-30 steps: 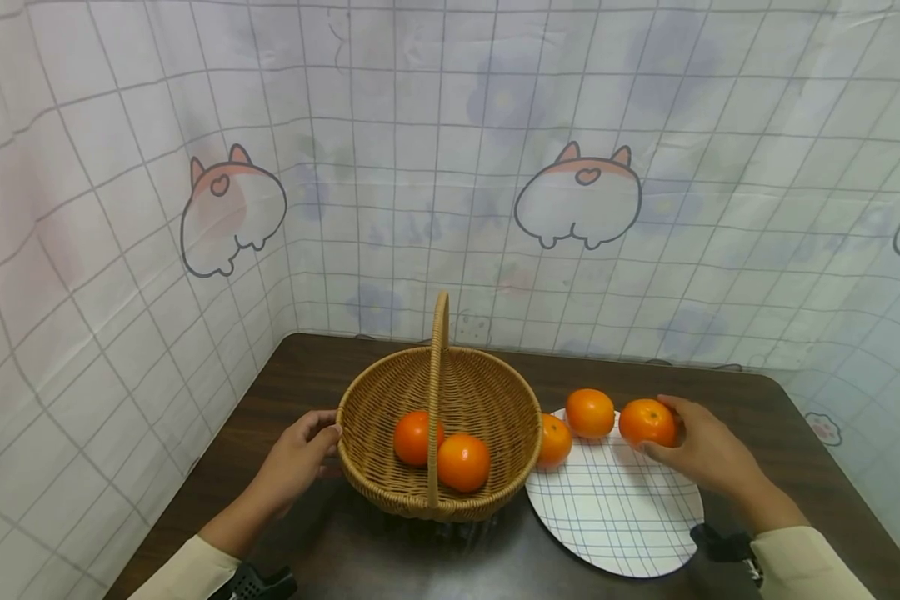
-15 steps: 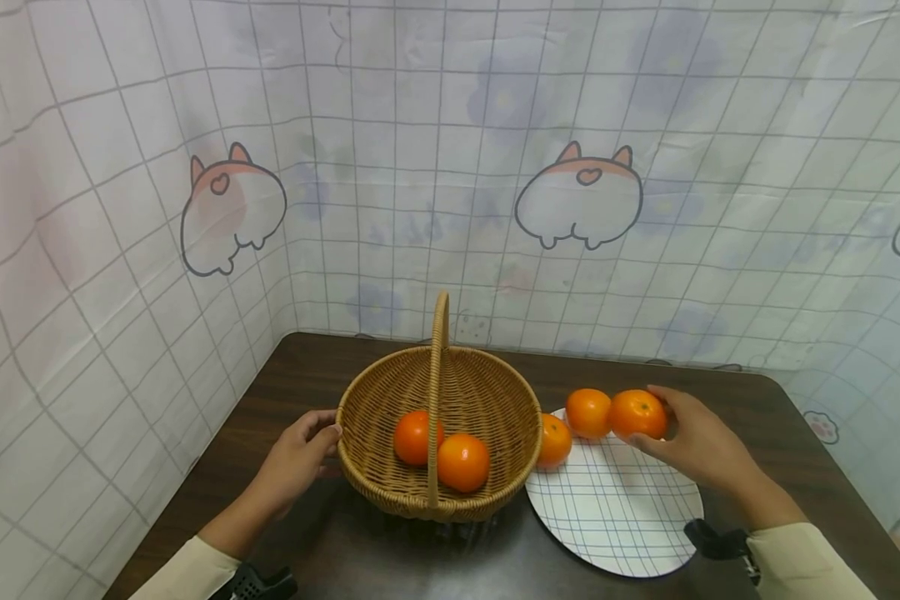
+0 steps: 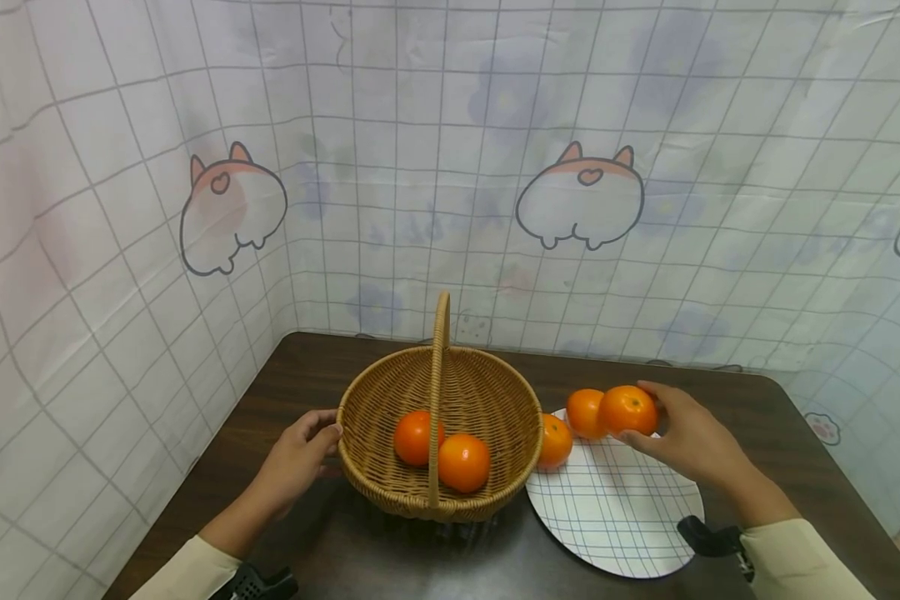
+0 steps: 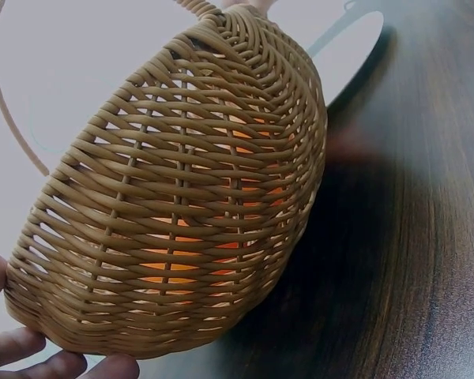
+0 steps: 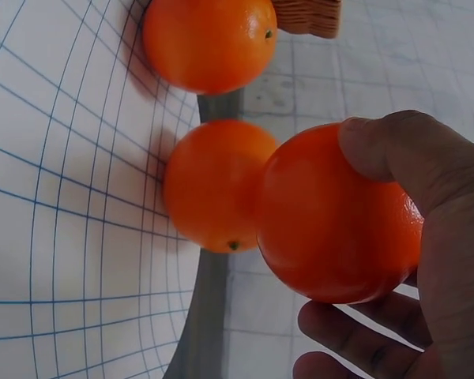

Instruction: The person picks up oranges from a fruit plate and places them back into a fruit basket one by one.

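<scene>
A wicker basket (image 3: 367,467) with a tall arched handle stands mid-table, two oranges (image 3: 463,463) inside it. At its left rim my left hand (image 3: 300,458) holds on, thumb at the edge and fingers against the outer wall; the left wrist view shows those fingertips (image 4: 110,367) on the weave. My right hand (image 3: 693,433) grips an orange (image 3: 628,410) between thumb and fingers, and in the right wrist view this orange (image 5: 340,217) is raised off the plate (image 3: 622,517). Two more oranges rest on the plate's far left side, one (image 3: 585,413) partly hidden behind the held one.
The round white plate with blue grid lines sits right of the basket, the nearer orange (image 3: 555,442) close to the basket's rim. Everything stands on a dark wood table (image 3: 390,567). A patterned curtain (image 3: 465,167) hangs behind and along both sides.
My right hand has lifted its orange and carried it up and left, toward the orange at the plate's far edge. My left hand and the basket have stayed put.
</scene>
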A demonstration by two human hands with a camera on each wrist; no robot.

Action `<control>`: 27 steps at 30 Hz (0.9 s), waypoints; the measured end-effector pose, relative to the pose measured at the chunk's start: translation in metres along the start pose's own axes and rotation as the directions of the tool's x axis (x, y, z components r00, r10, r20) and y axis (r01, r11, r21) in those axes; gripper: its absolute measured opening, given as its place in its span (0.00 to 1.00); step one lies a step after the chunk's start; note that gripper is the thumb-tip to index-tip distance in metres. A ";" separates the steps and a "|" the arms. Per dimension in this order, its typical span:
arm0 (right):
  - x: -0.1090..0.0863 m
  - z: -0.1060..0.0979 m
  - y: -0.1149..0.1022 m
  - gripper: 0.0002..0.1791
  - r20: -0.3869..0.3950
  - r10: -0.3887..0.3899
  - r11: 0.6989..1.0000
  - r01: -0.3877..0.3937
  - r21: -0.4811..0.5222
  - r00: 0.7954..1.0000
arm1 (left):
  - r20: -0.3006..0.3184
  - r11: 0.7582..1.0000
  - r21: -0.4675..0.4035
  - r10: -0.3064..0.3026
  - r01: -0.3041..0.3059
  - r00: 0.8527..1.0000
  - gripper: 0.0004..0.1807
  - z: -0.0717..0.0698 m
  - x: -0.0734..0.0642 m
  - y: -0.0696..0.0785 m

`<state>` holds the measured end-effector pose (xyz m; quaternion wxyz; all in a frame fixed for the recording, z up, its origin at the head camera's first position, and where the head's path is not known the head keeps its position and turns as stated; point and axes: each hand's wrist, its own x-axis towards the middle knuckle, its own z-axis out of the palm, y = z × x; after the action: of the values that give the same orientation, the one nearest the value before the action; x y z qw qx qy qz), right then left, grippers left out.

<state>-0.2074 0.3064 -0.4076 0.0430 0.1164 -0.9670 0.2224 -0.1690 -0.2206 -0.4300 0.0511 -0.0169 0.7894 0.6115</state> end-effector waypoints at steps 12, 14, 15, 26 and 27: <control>0.002 -0.004 -0.015 0.55 -0.003 -0.034 0.999 0.034 0.021 0.999 | 0.006 1.000 0.008 0.003 -0.003 1.000 0.27 -0.002 0.003 -0.004; 0.003 -0.004 -0.016 0.54 -0.007 -0.044 0.999 0.044 0.023 0.999 | 0.008 1.000 0.006 0.007 -0.007 1.000 0.27 -0.002 0.003 -0.004; 0.003 -0.004 -0.017 0.54 -0.008 -0.050 0.998 0.050 0.024 0.999 | 0.009 1.000 0.005 0.008 -0.008 1.000 0.26 -0.002 0.003 -0.004; 0.009 -0.005 -0.029 0.51 -0.011 -0.076 0.996 0.076 0.036 0.997 | 0.015 1.000 0.006 0.011 -0.011 1.000 0.27 -0.002 0.003 -0.004; 0.009 -0.005 -0.031 0.51 -0.008 -0.074 0.997 0.074 0.037 0.997 | 0.015 1.000 0.006 0.011 -0.011 1.000 0.27 -0.001 0.003 -0.004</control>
<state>-0.2086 0.2800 -0.3890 0.0522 0.1520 -0.9576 0.2390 -0.1719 -0.2229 -0.4337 0.0538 -0.0079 0.7909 0.6095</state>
